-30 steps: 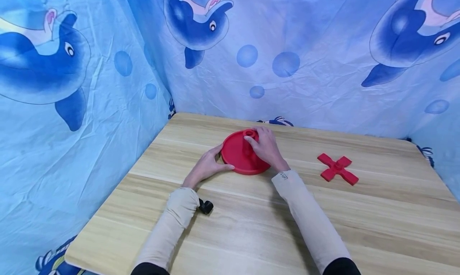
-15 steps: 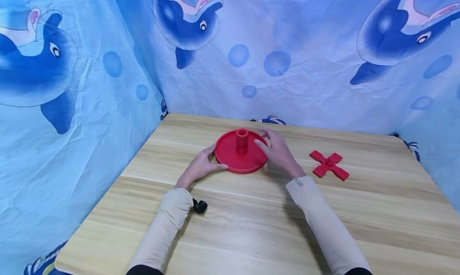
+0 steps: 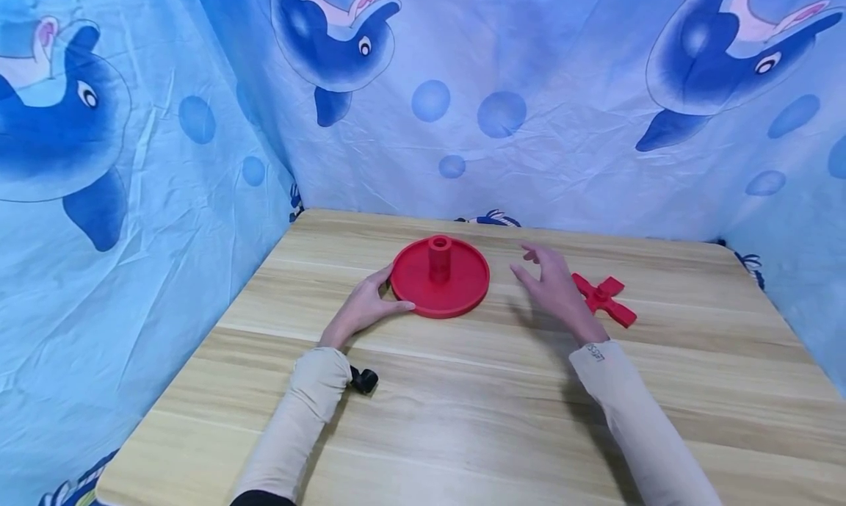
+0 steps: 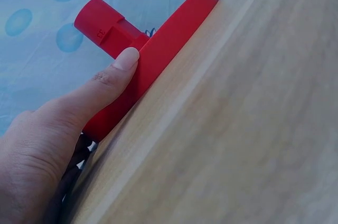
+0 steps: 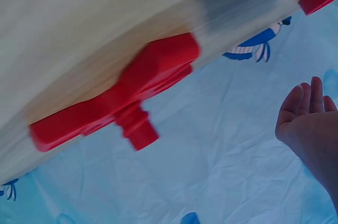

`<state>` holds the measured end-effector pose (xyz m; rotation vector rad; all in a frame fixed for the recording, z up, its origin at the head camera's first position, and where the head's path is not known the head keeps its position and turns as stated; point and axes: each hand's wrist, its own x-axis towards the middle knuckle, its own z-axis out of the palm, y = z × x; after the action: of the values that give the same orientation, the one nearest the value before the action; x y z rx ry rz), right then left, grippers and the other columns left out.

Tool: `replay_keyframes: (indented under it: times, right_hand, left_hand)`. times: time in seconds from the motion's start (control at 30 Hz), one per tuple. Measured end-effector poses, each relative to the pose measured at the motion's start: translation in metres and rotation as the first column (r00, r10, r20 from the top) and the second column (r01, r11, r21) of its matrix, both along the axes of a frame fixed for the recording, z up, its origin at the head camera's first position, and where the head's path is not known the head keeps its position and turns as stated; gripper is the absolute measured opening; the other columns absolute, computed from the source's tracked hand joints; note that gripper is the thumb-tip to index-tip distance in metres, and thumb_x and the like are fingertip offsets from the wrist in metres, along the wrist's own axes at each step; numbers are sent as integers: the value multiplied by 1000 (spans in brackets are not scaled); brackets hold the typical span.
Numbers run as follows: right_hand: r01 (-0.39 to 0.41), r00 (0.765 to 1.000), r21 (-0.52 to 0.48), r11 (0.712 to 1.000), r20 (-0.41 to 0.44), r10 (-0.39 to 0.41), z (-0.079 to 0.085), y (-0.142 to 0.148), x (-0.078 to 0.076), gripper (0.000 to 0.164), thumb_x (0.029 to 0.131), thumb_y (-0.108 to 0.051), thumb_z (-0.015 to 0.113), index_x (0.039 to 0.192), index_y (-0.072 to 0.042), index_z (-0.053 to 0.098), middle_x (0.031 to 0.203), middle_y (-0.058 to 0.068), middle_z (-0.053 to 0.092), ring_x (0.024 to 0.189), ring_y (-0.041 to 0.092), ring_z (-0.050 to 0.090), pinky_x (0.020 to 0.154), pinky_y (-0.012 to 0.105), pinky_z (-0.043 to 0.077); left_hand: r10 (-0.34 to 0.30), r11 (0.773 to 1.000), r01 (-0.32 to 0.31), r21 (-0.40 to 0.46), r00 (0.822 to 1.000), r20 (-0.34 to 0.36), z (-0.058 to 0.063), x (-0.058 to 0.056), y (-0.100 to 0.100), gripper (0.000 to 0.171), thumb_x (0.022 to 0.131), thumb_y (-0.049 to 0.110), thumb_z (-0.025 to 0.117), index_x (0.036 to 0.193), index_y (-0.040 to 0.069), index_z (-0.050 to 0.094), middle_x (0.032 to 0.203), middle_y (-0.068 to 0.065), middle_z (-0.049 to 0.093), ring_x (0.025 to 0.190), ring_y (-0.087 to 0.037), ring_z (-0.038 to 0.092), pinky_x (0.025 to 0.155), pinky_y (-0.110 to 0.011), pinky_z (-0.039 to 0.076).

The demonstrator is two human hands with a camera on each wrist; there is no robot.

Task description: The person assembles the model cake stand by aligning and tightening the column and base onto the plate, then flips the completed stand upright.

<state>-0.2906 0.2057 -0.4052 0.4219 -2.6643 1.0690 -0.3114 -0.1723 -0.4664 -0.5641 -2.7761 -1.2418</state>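
Note:
On the tabletop lies a red round dish (image 3: 444, 312) with a raised rim, a hollow red post (image 3: 439, 262) standing upright from its middle. My left hand (image 3: 362, 306) holds its left side, thumb on the near rim and fingers round the far-left edge. The left wrist view shows the thumb (image 4: 113, 73) pressed against the dish's side wall. My right hand (image 3: 554, 289) is raised over the table, right of the dish, holding nothing, thumb and fingers apart. Just beyond it lies a red four-armed cross piece (image 3: 617, 312) with a short stud (image 5: 138, 126), partly covered by the hand.
A black device (image 3: 363, 380) sits at the left wrist. The wooden table (image 3: 463, 432) has rounded corners. Blue curtains (image 3: 562, 190) with dolphin prints hang close behind and beside the table.
My right hand has let go of the post and moved right, toward the cross piece. The left hand keeps its hold on the dish. The head view has shifted slightly right.

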Motion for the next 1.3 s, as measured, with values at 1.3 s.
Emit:
replay_keyframes:
  times: [1.3]
  right_hand:
    - [216, 976, 108, 970, -34, -214, -19, 139, 57, 57, 102, -18, 65, 145, 14, 44, 132, 37, 49, 122, 55, 40, 93, 71, 40]
  left_hand:
    - [13, 1000, -14, 15, 1000, 12, 2, 0, 2, 101, 79, 58, 86, 161, 22, 41, 156, 0, 48, 145, -22, 40, 116, -51, 36]
